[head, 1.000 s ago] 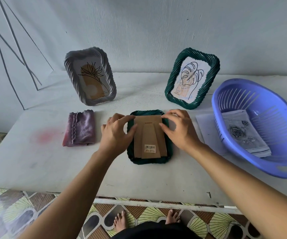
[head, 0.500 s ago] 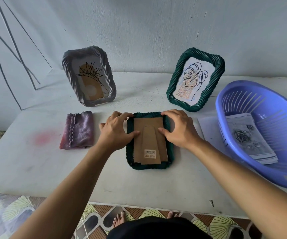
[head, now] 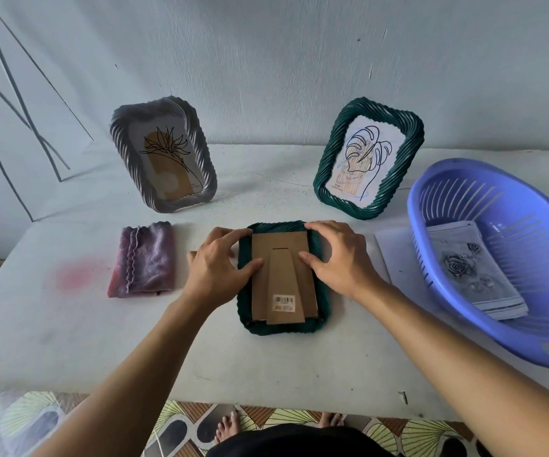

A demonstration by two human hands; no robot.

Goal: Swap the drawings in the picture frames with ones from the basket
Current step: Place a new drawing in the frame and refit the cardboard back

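Note:
A dark green woven picture frame (head: 279,329) lies face down at the middle of the white table, its brown cardboard back (head: 281,255) and fold-out stand facing up. My left hand (head: 218,263) grips the frame's left side, fingertips at the top left corner and thumb on the cardboard. My right hand (head: 339,258) grips the right side the same way, thumb on the stand's edge. Behind them, a grey frame (head: 212,189) with a flower drawing and a second green frame (head: 410,136) with a leaf drawing stand upright. A purple basket (head: 530,344) at the right holds a stack of drawings (head: 471,272), a rose on top.
A folded purple cloth (head: 144,258) lies left of my left hand. A white sheet (head: 395,258) sticks out from under the basket's left side. The table's front edge (head: 266,399) runs just above my bare feet on the patterned floor. A wall stands behind the frames.
Both hands have slid a little down the frame's sides, and the thumbs now lie further in on the cardboard back. The frame itself has stayed put.

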